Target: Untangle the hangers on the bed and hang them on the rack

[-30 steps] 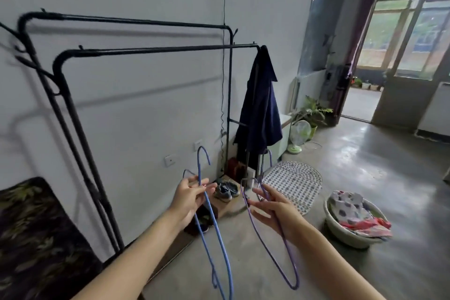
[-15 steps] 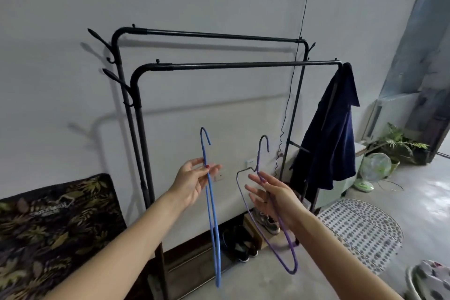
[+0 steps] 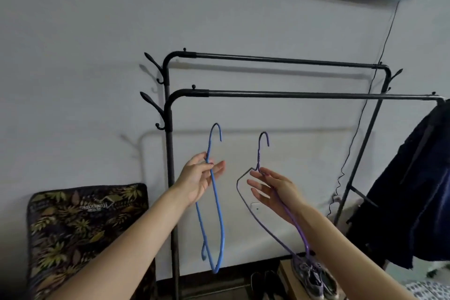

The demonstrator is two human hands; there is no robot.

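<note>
Two hangers up in the air, one per hand! Left hand (image 3: 198,179) pinches the blue hanger (image 3: 214,204) below its hook; right hand (image 3: 274,192), fingers loosely curled, holds the purple hanger (image 3: 261,168) at the neck. Both hang just near of the black rack (image 3: 292,95) and its two bare rails.

My left hand (image 3: 198,179) pinches the neck of a blue hanger (image 3: 214,202), and my right hand (image 3: 274,192) holds a purple hanger (image 3: 261,153) by its neck, both hooks pointing up. Above and beyond both hands run the black rack's (image 3: 292,94) two bars. A dark jacket (image 3: 418,192) hangs to the right of my right hand; shoes (image 3: 311,277) sit below it.
</note>
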